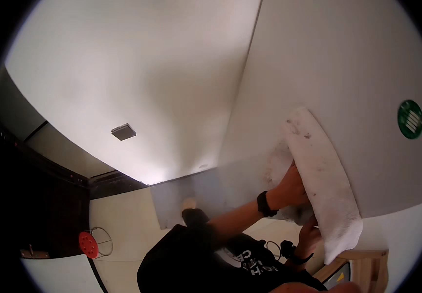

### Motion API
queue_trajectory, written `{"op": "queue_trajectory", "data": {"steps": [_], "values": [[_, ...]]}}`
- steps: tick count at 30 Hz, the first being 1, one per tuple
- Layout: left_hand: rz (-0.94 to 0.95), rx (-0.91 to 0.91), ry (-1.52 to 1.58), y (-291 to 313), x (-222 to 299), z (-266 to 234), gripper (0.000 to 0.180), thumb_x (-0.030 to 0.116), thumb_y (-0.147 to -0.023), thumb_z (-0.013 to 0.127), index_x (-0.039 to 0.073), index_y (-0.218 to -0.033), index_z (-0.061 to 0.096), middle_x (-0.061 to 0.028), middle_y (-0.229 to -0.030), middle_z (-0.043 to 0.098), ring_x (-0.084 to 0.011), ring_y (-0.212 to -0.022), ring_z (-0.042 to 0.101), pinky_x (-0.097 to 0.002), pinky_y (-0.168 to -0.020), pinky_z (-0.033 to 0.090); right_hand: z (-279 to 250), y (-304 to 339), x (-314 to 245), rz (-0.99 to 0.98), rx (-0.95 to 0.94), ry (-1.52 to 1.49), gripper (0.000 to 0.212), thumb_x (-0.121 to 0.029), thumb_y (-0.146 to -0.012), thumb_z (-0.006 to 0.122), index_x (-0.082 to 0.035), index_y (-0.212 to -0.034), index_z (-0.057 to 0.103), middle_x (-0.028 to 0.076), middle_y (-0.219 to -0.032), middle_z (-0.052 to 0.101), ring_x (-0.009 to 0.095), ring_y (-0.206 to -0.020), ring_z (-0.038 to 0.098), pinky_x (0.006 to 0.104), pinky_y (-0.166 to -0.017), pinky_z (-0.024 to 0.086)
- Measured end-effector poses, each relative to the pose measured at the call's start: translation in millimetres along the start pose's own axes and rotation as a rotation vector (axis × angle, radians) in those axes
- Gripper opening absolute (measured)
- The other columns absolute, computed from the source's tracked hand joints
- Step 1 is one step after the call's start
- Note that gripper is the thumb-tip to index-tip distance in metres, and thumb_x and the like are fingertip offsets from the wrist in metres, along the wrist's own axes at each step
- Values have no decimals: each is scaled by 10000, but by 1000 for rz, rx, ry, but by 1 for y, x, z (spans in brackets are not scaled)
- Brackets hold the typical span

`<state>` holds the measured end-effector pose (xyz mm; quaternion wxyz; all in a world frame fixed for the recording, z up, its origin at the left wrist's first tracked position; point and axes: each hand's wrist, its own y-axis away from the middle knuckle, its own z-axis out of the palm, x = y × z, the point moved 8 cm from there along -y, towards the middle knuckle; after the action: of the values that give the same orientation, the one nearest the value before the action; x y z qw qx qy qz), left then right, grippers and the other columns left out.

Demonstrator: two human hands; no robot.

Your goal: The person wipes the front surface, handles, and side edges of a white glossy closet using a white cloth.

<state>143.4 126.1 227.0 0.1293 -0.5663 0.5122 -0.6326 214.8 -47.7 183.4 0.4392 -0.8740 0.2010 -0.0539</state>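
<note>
1. The wall switch (123, 132) sits on the left wall (98, 73), to the left of the corner where that wall meets the tall right-hand panel (357, 73).
2. The round sticker (410, 119) is on the right-hand panel, to the right of the long cloth pad (324, 180).
3. The pad stands in front of that panel, slanting from upper left to lower right.
4. The left hand (289, 189) is at the pad's left edge, its fingers partly hidden; the right hand (308, 237) is below it, beside the pad's lower part.
5. The wristwatch (267, 204) is around the left wrist.
6. The round-seated stool (88, 245) stands on the floor (123, 215) at the far left.
7. The wooden frame (378, 273) is at lower right, below the pad.
</note>
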Motion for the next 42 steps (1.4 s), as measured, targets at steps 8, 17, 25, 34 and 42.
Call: {"op": "queue_trajectory", "data": {"steps": [8, 17, 25, 34, 42], "values": [[-212, -40, -97, 41, -99, -29, 455, 277, -774, 562, 52, -1164, 493, -139, -1193, 497, -347, -1135, 402, -454, -969, 268, 62, -23, -109, -266, -220, 501, 409, -186, -818, 560, 5, -1171, 481, 200, -1179, 490, 363, -1074, 479, 485, -903, 385], [165, 103, -57, -103, -85, -124, 400, 211, -712, 556, 84, -1091, 561, -121, -1150, 536, -334, -1136, 411, -474, -1005, 230, 54, -138, -137, 18, 216, 354, 442, -228, -797, 587, 18, -1153, 493, 222, -1163, 502, 396, -1081, 455, 463, -934, 342], [129, 73, 41, -112, -96, -114, 328, 217, -711, 576, 77, -1006, 594, -113, -1117, 554, -304, -1096, 442, -464, -983, 263, 73, -137, -123, 59, 33, 515, 425, -272, -827, 540, 17, -1137, 510, 226, -1122, 530, 367, -1045, 490, 468, -890, 364], [-353, -55, -46, 76, -231, -76, 478, 311, -773, 595, 97, -1185, 480, -90, -1222, 480, -290, -1180, 347, -453, -976, 181, 205, 15, -107, -128, -449, 425, 451, -279, -744, 571, -87, -1150, 527, 160, -1124, 539, 366, -1070, 475, 494, -964, 313], [113, -56, 141, -81, -122, -87, 398, 281, -736, 581, 120, -1099, 557, -84, -1132, 553, -314, -1071, 459, -471, -951, 258, 80, -90, -130, -251, 176, 829, 383, -281, -795, 560, -37, -1090, 547, 158, -1064, 572, 326, -871, 573, 439, -709, 463]]}}
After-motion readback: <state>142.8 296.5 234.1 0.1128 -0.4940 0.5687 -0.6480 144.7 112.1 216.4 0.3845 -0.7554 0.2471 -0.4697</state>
